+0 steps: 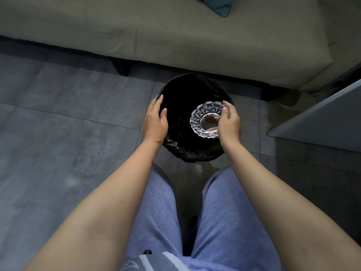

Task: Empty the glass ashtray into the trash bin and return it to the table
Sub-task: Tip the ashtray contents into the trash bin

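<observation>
The scene is dim and evenly lit, with a cool, muted cast and no hard shadows. The trash bin (195, 118) interior reads as solid black, its depth lost. Small highlights glint on the glass ashtray (207, 119) facets. A soft sheen lies on the floor (68, 124) near 9 o'clock. Wide-angle distortion bends the sofa (156, 36) edge toward 12 o'clock and stretches the forearms at 6 o'clock. Focus is fairly soft throughout.
</observation>
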Motion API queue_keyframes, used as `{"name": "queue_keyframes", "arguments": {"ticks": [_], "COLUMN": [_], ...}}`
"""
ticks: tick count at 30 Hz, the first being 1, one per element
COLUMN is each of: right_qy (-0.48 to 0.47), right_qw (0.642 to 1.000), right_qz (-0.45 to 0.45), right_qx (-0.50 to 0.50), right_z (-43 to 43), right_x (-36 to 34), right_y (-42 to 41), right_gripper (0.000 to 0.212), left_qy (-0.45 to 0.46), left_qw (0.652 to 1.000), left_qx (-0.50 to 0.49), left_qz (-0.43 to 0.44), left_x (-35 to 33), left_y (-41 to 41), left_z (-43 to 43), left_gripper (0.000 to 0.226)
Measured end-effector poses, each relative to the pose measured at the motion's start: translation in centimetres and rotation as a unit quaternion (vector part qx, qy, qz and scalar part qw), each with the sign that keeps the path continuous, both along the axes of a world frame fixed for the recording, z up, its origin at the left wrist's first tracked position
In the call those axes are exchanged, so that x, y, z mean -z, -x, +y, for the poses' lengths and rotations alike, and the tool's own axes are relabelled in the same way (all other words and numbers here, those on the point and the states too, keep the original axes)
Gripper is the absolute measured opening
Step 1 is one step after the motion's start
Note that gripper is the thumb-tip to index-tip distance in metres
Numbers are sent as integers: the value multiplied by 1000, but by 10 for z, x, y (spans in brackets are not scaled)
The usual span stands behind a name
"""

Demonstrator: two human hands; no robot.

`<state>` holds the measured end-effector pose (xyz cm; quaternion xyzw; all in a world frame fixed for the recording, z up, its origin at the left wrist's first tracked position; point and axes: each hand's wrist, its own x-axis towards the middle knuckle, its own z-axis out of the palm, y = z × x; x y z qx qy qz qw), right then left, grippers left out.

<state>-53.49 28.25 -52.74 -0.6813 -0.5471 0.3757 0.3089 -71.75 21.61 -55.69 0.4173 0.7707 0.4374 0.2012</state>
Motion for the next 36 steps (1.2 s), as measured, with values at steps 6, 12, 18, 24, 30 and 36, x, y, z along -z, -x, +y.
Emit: {"name": "queue_keyframes", "arguments": {"ticks": [6, 12, 18, 24, 30, 36], "right_qy": [-20, -28, -54, -24, -24, -13], "right_qw": [991, 973, 959, 935, 927, 915], "right_qz": [-116, -194, -231, -291, -295, -337], "right_qx": [-65, -122, -157, -204, -231, -221], "right_z": [5, 9, 13, 19, 22, 27], "right_x": [-6, -7, -10, -3, -2, 2], "right_y": [-12, -17, -15, -13, -3, -4], "right_gripper": [38, 39, 36, 37, 38, 43], "left_qy": [-19, -20, -19, -19, -24, -24], "left_qw": [999, 999, 999, 999, 999, 999], "left_qx": [5, -2, -2, 4, 3, 4], "left_qz": [31, 30, 41, 47, 49, 42], "left_x": [-7, -7, -5, -4, -3, -3], "left_y": [-7, -11, -10, -10, -8, -7], "left_z": [1, -1, -1, -4, -4, -4], "left_gripper": [46, 45, 44, 44, 44, 44]}}
